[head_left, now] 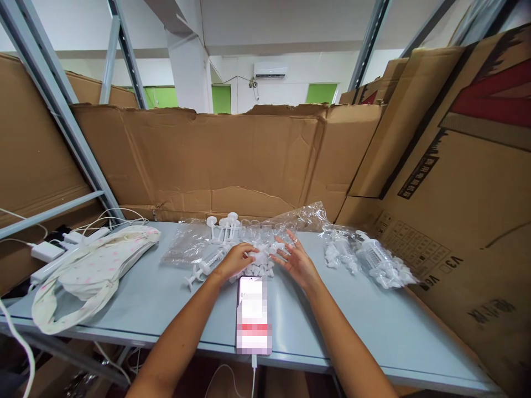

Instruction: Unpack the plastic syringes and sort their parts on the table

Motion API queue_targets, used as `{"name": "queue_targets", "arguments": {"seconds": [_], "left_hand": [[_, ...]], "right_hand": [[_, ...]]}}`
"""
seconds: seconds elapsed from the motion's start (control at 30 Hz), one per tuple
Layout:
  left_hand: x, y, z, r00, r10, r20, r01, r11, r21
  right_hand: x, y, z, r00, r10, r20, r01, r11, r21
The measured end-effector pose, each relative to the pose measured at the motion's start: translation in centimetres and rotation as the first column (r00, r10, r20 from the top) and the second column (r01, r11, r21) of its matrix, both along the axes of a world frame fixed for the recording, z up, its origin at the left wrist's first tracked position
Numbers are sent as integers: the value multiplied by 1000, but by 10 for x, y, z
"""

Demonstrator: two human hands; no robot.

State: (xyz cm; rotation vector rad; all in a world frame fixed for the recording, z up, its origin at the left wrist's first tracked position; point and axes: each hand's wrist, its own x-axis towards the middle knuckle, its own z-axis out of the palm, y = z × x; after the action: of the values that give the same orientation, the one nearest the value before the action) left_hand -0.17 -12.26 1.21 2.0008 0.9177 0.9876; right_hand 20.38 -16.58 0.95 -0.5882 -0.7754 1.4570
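Observation:
My left hand (pixel 237 261) is curled at the left side of a pile of small white plastic pieces (pixel 260 260), thumb and fingers close together. What lies between its fingertips is too small to make out. Over the pile's right side, my right hand (pixel 299 264) has its fingers spread, with nothing visibly gripped. Several white plungers (pixel 226 228) stand behind my left hand. Clear syringe barrels (pixel 257 228) line up behind the pile. A large clear syringe (pixel 209 262) lies left of my left hand, partly hidden by it.
A phone (pixel 253 315) with a cable lies in front of the pile. Bagged syringes and white pieces (pixel 379 260) lie to the right; an unfilled-looking clear bag (pixel 185 243) is left. A cloth bag (pixel 99 265) and a power strip (pixel 68 257) sit far left. Cardboard walls (pixel 232 155) surround the table.

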Motion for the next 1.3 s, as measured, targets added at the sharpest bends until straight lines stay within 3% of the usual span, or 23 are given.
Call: {"name": "queue_targets", "arguments": {"seconds": [0.43,0.97,1.1,1.2,1.3], "left_hand": [[-7,10,-14,985,166,-51,-168,985,-32],[-8,11,-5,971,238,18,-239,969,64],[-13,9,-3,947,309,-83,-290,938,188],[-14,6,-1,930,332,-160,-297,932,207],[-9,3,4,948,315,-46,-303,937,173]], "right_hand": [[13,4,0,995,-92,-26,92,996,-7],[17,5,1,993,-118,-15,119,993,24],[18,4,2,992,-122,-25,123,992,21],[18,3,4,992,-122,-43,123,992,21],[17,2,5,993,-110,-52,111,993,34]]}}
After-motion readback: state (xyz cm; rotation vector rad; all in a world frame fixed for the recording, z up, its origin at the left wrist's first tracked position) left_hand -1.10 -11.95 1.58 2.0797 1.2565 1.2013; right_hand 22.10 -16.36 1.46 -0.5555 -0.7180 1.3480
